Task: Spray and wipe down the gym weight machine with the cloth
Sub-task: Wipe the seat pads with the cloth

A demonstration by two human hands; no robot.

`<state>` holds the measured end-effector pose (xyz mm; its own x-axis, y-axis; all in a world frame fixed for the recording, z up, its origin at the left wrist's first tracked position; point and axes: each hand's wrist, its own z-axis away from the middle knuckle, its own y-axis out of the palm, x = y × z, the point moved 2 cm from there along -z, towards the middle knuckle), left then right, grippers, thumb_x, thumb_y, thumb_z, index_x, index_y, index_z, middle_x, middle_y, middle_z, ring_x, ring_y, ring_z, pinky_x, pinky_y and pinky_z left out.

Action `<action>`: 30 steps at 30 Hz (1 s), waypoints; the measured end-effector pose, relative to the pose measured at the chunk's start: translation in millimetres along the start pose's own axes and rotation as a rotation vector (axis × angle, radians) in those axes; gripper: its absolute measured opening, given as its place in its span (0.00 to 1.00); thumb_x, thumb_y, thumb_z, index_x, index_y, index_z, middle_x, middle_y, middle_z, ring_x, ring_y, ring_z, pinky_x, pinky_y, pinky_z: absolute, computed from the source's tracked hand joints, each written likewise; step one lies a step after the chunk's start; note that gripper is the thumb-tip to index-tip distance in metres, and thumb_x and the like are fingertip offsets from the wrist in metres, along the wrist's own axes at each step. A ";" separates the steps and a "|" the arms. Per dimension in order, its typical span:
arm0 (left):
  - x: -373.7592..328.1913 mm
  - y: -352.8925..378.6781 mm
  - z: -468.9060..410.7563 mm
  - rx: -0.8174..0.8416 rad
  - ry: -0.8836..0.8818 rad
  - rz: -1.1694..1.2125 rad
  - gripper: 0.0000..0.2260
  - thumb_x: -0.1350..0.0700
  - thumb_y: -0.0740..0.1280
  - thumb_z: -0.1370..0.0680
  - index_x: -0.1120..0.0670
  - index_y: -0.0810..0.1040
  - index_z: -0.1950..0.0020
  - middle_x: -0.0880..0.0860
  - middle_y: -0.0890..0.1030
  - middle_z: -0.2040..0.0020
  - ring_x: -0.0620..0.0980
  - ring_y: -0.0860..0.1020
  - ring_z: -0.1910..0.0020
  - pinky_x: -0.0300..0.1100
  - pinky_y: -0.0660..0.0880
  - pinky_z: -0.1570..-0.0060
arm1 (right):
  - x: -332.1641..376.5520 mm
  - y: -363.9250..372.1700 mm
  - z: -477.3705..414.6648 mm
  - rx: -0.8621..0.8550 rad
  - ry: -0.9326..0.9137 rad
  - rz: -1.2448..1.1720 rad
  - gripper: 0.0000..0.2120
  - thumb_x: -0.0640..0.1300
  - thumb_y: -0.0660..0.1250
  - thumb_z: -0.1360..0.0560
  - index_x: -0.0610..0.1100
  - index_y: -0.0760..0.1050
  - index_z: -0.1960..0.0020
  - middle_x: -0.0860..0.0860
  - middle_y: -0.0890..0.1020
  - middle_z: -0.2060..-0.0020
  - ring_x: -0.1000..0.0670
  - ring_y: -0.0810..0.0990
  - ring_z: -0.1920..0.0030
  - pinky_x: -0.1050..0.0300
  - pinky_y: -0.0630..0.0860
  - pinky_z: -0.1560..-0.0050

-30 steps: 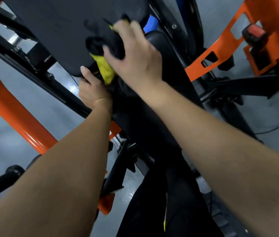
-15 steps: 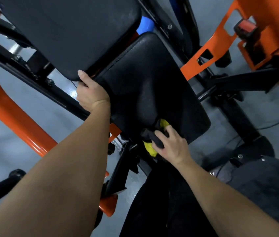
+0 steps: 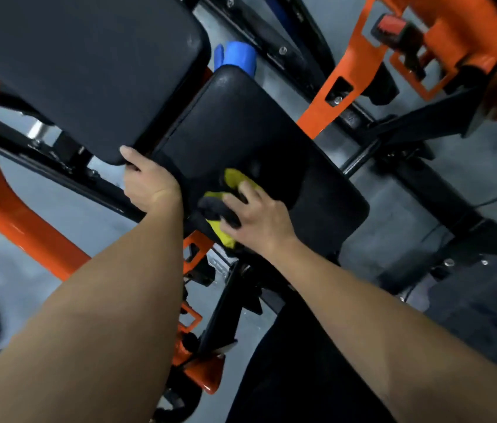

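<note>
Grey floor [image 3: 42,203], orange frame [image 3: 18,215], black seat pad [image 3: 241,132] — right hand [image 3: 261,222] clutching cloth [image 3: 235,178] on it, left hand [image 3: 149,186] gripping back pad [image 3: 82,65]

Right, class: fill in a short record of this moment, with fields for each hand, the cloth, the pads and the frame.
left hand: grips the bottom corner of the upper pad
right hand: presses the cloth onto the lower pad
cloth: yellow and black, bunched under the right hand
lower pad: black, cloth on its near half
orange frame: on both sides of the pads
</note>
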<state>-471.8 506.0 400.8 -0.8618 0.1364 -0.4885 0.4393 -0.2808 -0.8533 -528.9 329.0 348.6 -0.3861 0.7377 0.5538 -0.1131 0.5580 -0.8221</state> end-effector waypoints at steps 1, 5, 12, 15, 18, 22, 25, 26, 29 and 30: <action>-0.3 -0.1 1.2 -0.006 0.007 0.000 0.29 0.37 0.46 0.14 0.53 0.82 0.38 0.54 0.83 0.39 0.57 0.78 0.39 0.42 0.63 0.51 | -6.5 4.9 21.1 0.026 -0.013 0.004 0.16 0.57 0.71 0.30 0.49 0.82 0.47 0.44 0.80 0.49 0.43 0.83 0.53 0.53 0.76 0.74; 0.9 -1.0 4.1 -0.001 0.009 -0.007 0.29 0.37 0.46 0.14 0.52 0.81 0.35 0.54 0.81 0.37 0.56 0.77 0.37 0.42 0.63 0.49 | -49.1 11.1 120.0 0.236 -0.136 0.025 0.23 0.57 0.81 0.36 0.47 0.81 0.47 0.44 0.80 0.49 0.42 0.84 0.56 0.55 0.73 0.78; 3.1 0.7 5.2 0.002 0.019 0.021 0.29 0.37 0.47 0.14 0.54 0.81 0.37 0.53 0.82 0.40 0.54 0.77 0.44 0.41 0.64 0.51 | -66.6 -11.5 124.6 0.259 -0.031 -0.024 0.13 0.55 0.68 0.30 0.46 0.78 0.54 0.48 0.76 0.57 0.44 0.81 0.68 0.57 0.68 0.77; 5.4 0.3 2.8 0.019 0.002 0.037 0.29 0.37 0.47 0.14 0.54 0.80 0.37 0.50 0.79 0.49 0.51 0.74 0.50 0.41 0.64 0.51 | -36.9 -36.1 46.7 -0.006 0.091 -0.056 0.15 0.57 0.68 0.28 0.46 0.79 0.52 0.48 0.77 0.57 0.46 0.81 0.65 0.54 0.73 0.75; 5.7 1.7 -1.4 0.023 -0.014 0.041 0.30 0.37 0.47 0.15 0.55 0.81 0.40 0.49 0.74 0.53 0.50 0.72 0.53 0.43 0.65 0.52 | -16.8 -38.0 -15.3 -0.182 0.266 -0.169 0.18 0.58 0.66 0.26 0.44 0.80 0.47 0.45 0.78 0.53 0.43 0.83 0.62 0.53 0.75 0.73; 6.2 2.3 -5.2 0.046 -0.028 0.026 0.29 0.36 0.47 0.15 0.54 0.80 0.43 0.49 0.75 0.53 0.51 0.73 0.53 0.44 0.66 0.52 | -7.3 -13.5 -25.6 -0.117 0.393 -0.150 0.18 0.58 0.65 0.27 0.45 0.78 0.46 0.45 0.75 0.52 0.40 0.82 0.62 0.52 0.74 0.74; 7.4 2.6 -8.5 0.089 -0.045 0.011 0.28 0.34 0.46 0.16 0.51 0.78 0.52 0.46 0.76 0.59 0.53 0.78 0.53 0.45 0.68 0.54 | -15.9 -13.2 -9.7 0.062 0.353 -0.126 0.18 0.58 0.68 0.26 0.46 0.77 0.44 0.45 0.74 0.50 0.39 0.81 0.61 0.55 0.67 0.70; 6.9 1.9 -9.4 0.105 -0.050 0.017 0.29 0.33 0.46 0.17 0.51 0.78 0.52 0.47 0.77 0.59 0.54 0.78 0.53 0.46 0.70 0.54 | -20.4 -14.1 -0.8 0.114 0.274 -0.068 0.18 0.58 0.69 0.26 0.47 0.76 0.44 0.45 0.74 0.51 0.39 0.81 0.63 0.55 0.66 0.70; 8.1 0.3 -13.0 0.137 -0.044 0.043 0.32 0.32 0.45 0.18 0.54 0.80 0.48 0.50 0.82 0.55 0.55 0.80 0.52 0.48 0.74 0.51 | -33.5 -15.5 29.5 0.248 0.133 0.092 0.16 0.59 0.69 0.26 0.48 0.75 0.47 0.47 0.72 0.52 0.42 0.80 0.65 0.56 0.66 0.72; 8.7 0.8 -14.5 0.141 -0.042 0.056 0.32 0.32 0.45 0.18 0.54 0.79 0.48 0.50 0.82 0.54 0.54 0.80 0.52 0.47 0.73 0.52 | -34.8 -14.2 34.3 0.282 0.132 0.112 0.16 0.59 0.69 0.26 0.48 0.74 0.47 0.47 0.72 0.52 0.43 0.80 0.65 0.56 0.66 0.72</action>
<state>-475.3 520.7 393.2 -0.8478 0.0781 -0.5246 0.4498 -0.4184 -0.7891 -545.2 282.4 336.5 -0.2910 0.8417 0.4548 -0.3326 0.3567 -0.8730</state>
